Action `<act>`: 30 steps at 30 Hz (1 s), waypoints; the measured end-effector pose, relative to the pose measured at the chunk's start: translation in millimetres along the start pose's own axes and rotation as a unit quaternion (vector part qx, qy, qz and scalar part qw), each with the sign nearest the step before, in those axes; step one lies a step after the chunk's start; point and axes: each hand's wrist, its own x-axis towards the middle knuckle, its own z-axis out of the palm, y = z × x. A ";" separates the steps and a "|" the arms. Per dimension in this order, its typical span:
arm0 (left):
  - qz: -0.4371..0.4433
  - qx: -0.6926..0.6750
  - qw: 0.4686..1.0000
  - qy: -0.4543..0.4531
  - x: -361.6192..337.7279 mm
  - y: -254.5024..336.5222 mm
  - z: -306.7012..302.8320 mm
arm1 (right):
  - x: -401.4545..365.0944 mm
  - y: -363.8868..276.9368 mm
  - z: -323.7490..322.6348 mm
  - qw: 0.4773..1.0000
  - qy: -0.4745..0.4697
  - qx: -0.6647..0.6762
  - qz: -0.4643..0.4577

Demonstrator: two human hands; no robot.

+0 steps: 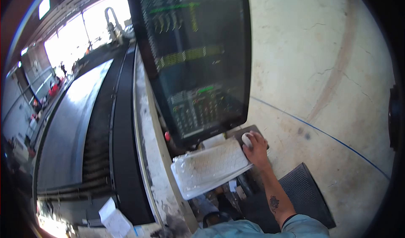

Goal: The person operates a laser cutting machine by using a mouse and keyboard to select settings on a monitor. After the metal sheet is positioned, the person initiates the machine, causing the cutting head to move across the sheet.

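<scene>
My right hand (256,151) rests over a white computer mouse (247,140), its fingers curved around it. The mouse sits on a dark pad (262,133) at the right end of a white keyboard (211,166), which appears wrapped in clear plastic. Just beyond the keyboard stands a large upright monitor (198,65) with a dark screen showing green and yellow drawings and rows of small icons. My left hand does not show in the picture.
To the left lies a long machine bed with a metal sheet (74,124) over dark slats (99,153). Papers (114,221) lie at its near end. A perforated black panel (304,191) is by my right arm. A blue line (320,130) crosses the concrete floor.
</scene>
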 end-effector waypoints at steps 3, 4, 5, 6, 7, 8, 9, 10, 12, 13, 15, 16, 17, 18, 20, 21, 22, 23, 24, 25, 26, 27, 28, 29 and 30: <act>-0.028 -0.020 0.999 -0.042 -17.5 -6.9 -0.6 | -19.1 -52.6 0.1 0.999 0.002 -0.012 -0.050; -0.182 -0.174 0.968 -0.018 12.1 -55.0 13.9 | -36.3 -80.0 4.9 0.993 -0.051 0.040 -0.098; -0.016 -0.527 0.849 0.035 9.7 -67.7 31.2 | -54.0 -104.9 9.3 0.982 -0.091 0.090 -0.140; -0.065 -0.699 0.711 -0.045 28.9 -74.1 34.5 | -69.8 -128.0 14.1 0.974 -0.134 0.075 -0.163; -0.072 -0.699 0.710 -0.043 30.4 -72.3 36.5 | -84.8 -147.2 19.4 0.965 -0.172 0.059 -0.188; 0.027 -0.626 0.777 -0.062 32.6 -67.9 37.0 | -96.7 -159.8 27.4 0.964 -0.176 0.060 -0.189; 0.127 -0.540 0.828 -0.079 35.6 -67.9 38.2 | -106.2 -170.8 36.0 0.966 -0.165 0.061 -0.189; 0.075 -0.674 0.721 -0.139 37.7 -69.5 36.0 | -111.3 -178.9 42.5 0.968 -0.154 0.062 -0.189; 0.071 -0.694 0.703 -0.140 32.4 -53.7 32.5 | -110.8 -191.5 42.8 0.967 -0.157 0.057 -0.191; 0.066 -0.710 0.686 -0.146 28.3 -44.8 30.1 | -111.0 -195.7 42.4 0.968 -0.158 0.049 -0.188; 0.058 -0.706 0.692 -0.140 37.0 -56.8 33.7 | -112.9 -196.3 47.5 0.966 -0.163 0.039 -0.199; 0.050 -0.700 0.700 -0.134 41.1 -66.4 36.7 | -114.3 -196.5 49.3 0.963 -0.167 0.030 -0.209; 0.051 -0.700 0.699 -0.137 38.5 -69.0 37.2 | -114.7 -197.5 49.3 0.963 -0.167 0.027 -0.208; -0.012 -0.719 0.688 -0.102 33.3 -68.7 34.7 | -115.1 -198.6 49.1 0.964 -0.173 0.035 -0.199; -0.080 -0.624 0.778 0.003 7.9 -62.5 25.6 | -115.9 -199.7 49.7 0.967 -0.169 0.032 -0.189; 0.124 -0.393 0.910 0.042 14.3 -56.0 33.5 | -118.2 -199.2 51.5 0.964 -0.177 0.030 -0.195; 0.142 -0.395 0.907 0.031 21.1 -53.7 37.1 | -116.9 -196.8 51.7 0.962 -0.183 0.027 -0.201; 0.137 -0.498 0.856 -0.025 25.2 -56.8 35.4 | -114.3 -194.0 49.3 0.965 -0.170 0.015 -0.197; 0.125 -0.592 0.792 -0.081 28.4 -58.4 34.5 | -112.5 -192.9 46.9 0.965 -0.170 0.030 -0.198; 0.134 -0.591 0.791 -0.087 31.7 -59.7 36.0 | -108.5 -193.4 44.6 0.963 -0.171 0.049 -0.201; 0.068 -0.715 0.691 -0.083 34.7 -61.9 35.8 | -102.9 -191.0 37.7 0.960 -0.190 0.084 -0.187; 0.000 -0.818 0.570 -0.076 36.4 -59.9 33.0 | -95.5 -182.3 34.6 0.961 -0.182 0.084 -0.189; -0.096 -0.888 0.440 -0.093 17.8 -19.0 19.3 | -86.5 -169.9 30.8 0.966 -0.181 0.080 -0.165; -0.091 -0.890 0.437 -0.091 27.6 -25.7 17.2 | -77.8 -156.5 24.0 0.969 -0.184 0.077 -0.143; -0.084 -0.783 0.612 -0.074 37.5 -47.3 21.5 | -66.4 -141.7 13.5 0.978 -0.184 0.058 -0.083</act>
